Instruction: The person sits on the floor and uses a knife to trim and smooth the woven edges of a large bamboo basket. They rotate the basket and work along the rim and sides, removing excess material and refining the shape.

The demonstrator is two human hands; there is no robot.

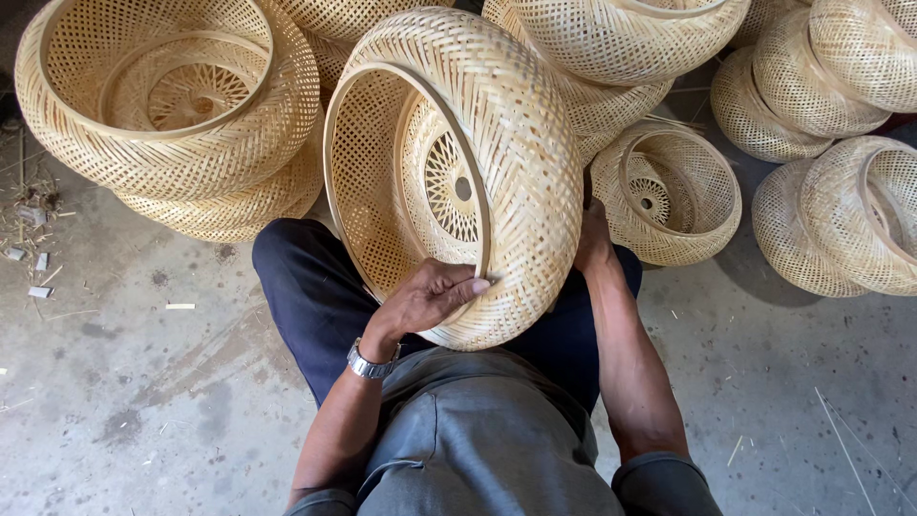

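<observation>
On the person's lap, tipped up on its edge against the dark trousers (306, 287), sits a big round woven basket (516, 143), its open mouth turned toward the left edge of the concrete floor (124, 382). You can look right into it and see the star-shaped weave around a small hole at its bottom.

Left hand (430, 296) has a wristwatch (368, 363) on it and is clamped on the basket's lower rim, fingers (468, 287) curled over the hoop and pressed against the weave, thumb side tucked inside. Right hand (592, 239) is round the far side of the basket and mostly hidden, so it looks like it's flat against the outer wall, but whether the fingers are spread or closed can't really be told from here.

Lots more of the same stuff lying around. A stack of wide baskets (172, 105) sits at the floor's top left corner, touching the held one's upper edge or very nearly. A smaller one (702, 205) lies just beside the right hand, mouth up. More are piled along the top edge and in a pile (841, 201) near the right edge. Little scraps and splinters (38, 277) are scattered along the left edge.
</observation>
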